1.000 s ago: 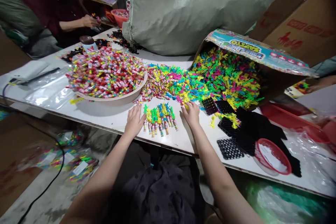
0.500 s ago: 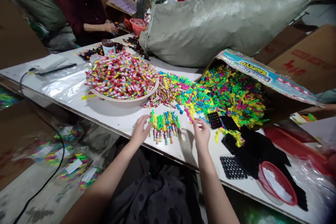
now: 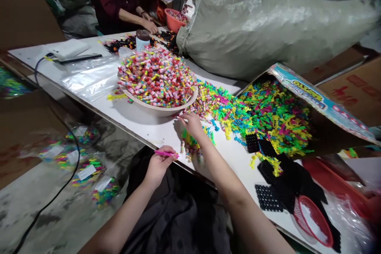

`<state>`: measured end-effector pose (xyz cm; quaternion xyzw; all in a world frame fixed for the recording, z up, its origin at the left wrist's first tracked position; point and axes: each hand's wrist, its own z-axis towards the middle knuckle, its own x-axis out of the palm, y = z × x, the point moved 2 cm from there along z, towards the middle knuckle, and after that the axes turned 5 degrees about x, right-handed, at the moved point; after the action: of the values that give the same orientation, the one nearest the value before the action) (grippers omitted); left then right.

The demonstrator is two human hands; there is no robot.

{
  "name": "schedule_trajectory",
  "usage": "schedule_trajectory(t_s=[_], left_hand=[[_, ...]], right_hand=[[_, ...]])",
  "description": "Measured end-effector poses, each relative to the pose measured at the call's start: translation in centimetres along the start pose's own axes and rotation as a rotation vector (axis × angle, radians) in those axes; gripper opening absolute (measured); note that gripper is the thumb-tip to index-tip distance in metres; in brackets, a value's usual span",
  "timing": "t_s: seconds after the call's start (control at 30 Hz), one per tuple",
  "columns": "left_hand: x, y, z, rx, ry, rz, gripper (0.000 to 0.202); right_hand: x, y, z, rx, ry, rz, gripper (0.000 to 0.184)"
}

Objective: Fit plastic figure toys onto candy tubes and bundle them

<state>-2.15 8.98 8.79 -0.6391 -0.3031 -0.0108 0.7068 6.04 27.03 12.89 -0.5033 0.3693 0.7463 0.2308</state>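
Pinching a pink toy [image 3: 163, 153] in your left hand [image 3: 157, 169] at the near edge of the table [image 3: 139, 127], you hold your right hand [image 3: 193, 125] just nearside of the bowl [image 3: 168, 111]; its grip cannot be told.

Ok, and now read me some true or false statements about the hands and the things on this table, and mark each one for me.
1. The left hand holds a pink plastic piece. True.
2. The right hand is up at the bag of the co-worker. False: it is near the close side of the big round basin.
3. The basin is heaped with small wrapped tubes. True.
4. The big grey-green sack stands upright. False: it lies lengthwise behind the colorful pile.
5. A jar with a brown lid stands upright beyond the basin. True.
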Motion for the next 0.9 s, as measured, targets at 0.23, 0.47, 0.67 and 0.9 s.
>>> schedule_trajectory(t_s=[0.23,0.47,0.67,0.9], left_hand=[[-1.7,-1.4,-0.4,0.05,-0.021,-0.01,0.01],[-1.7,-2.5,-0.3,0.044,-0.061,-0.133,0.016],[-0.6,-3.6,-0.8,0.134,0.002,-0.055,0.011],[1.5,-3.8,-2.2,0.193,0.093,0.043,0.009]], right_hand=[[2.8,1.5,2.4,0.035,0.068,-0.274,0.015],[-0.9,2.1,-1.3,0.127,-0.018,0.312,0.016],[-5.2,4.7,-10.9,0.44,0.209,1.171,0.02],[-6.4,6.7,-16.1,0.702,-0.015,1.611,0.018]])
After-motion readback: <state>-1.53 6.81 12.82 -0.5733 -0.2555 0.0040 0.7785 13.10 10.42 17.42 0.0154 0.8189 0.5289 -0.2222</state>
